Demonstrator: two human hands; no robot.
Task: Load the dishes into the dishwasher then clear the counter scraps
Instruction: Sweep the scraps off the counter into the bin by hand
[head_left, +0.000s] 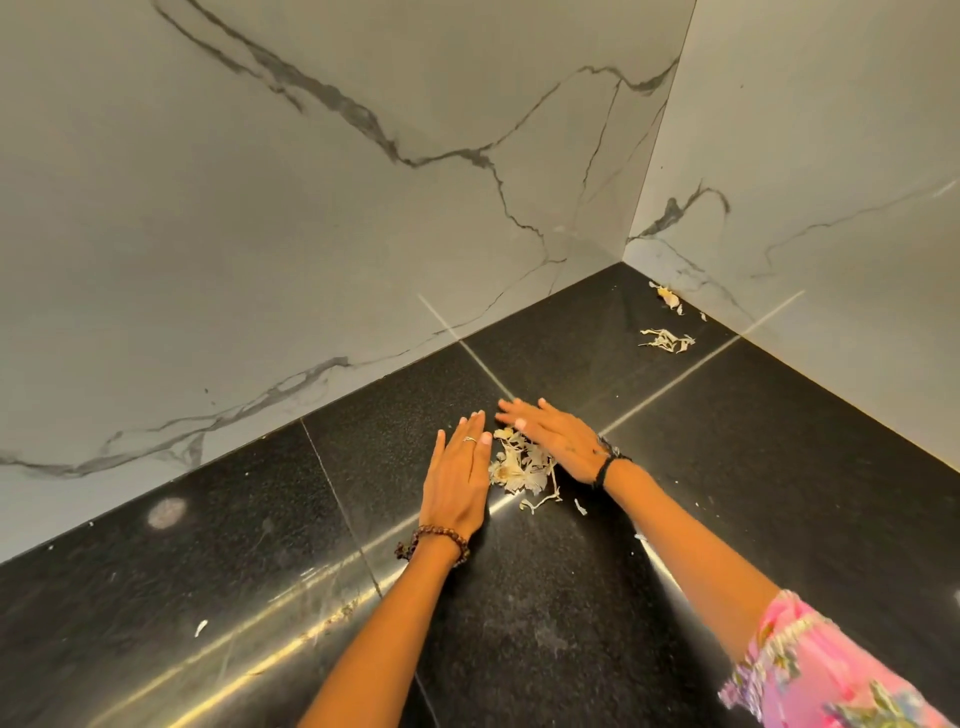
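A small heap of pale, dry peel scraps (519, 465) lies on the black stone counter (727, 467). My left hand (460, 475) lies flat on the counter at the heap's left edge, fingers straight, a ring on one finger. My right hand (550, 434) is flat at the heap's right side, fingers straight and angled over its far end. The heap sits between the two palms. A few loose strips (543, 501) trail out toward me. No dishes or dishwasher are in view.
More scraps lie further back: a small cluster (667, 340) and a piece (670, 299) in the corner by the marble-patterned walls (311, 208). A white fleck (200, 627) sits on the near left counter. Walls close off the counter at back and right.
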